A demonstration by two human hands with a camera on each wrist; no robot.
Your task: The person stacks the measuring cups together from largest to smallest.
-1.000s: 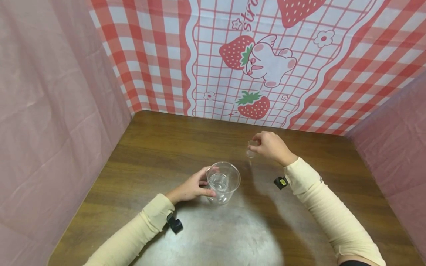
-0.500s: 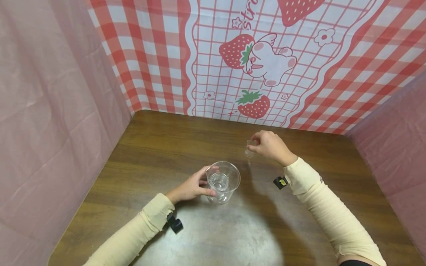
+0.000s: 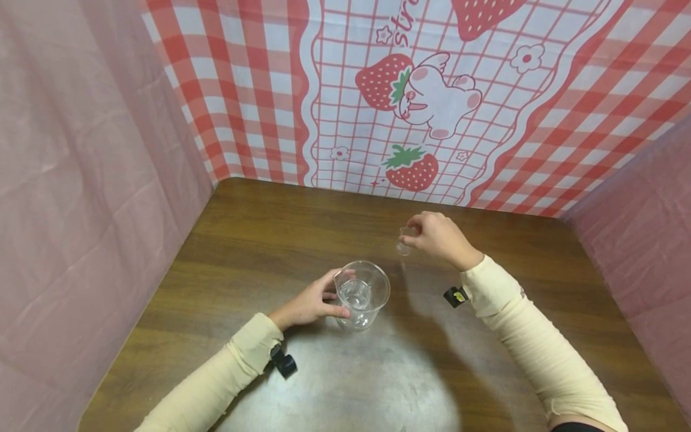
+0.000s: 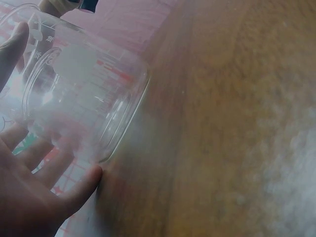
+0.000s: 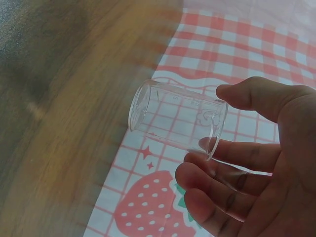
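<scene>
A large clear glass beaker [image 3: 376, 303] stands upright on the wooden table, with a smaller glass vessel [image 3: 355, 295] nested inside it. My left hand [image 3: 310, 305] holds the large beaker from its left side, thumb in front and fingers behind. In the left wrist view, the hand's little finger sits low near the base of the beaker [image 4: 111, 106]. Farther back and to the right, my right hand [image 3: 439, 239] pinches a small clear beaker [image 5: 173, 116] by its rim between thumb and index finger. The small beaker appears raised off the table, base down.
The brown wooden table [image 3: 254, 240] ends at a red-and-white strawberry cloth [image 3: 356, 138] hanging behind it. Pink curtains [image 3: 97, 180] close off the left and right sides. A shadow falls on the table below the right arm.
The right hand has shifted the small beaker slightly to the left. The left hand and the large beaker stay in place.
</scene>
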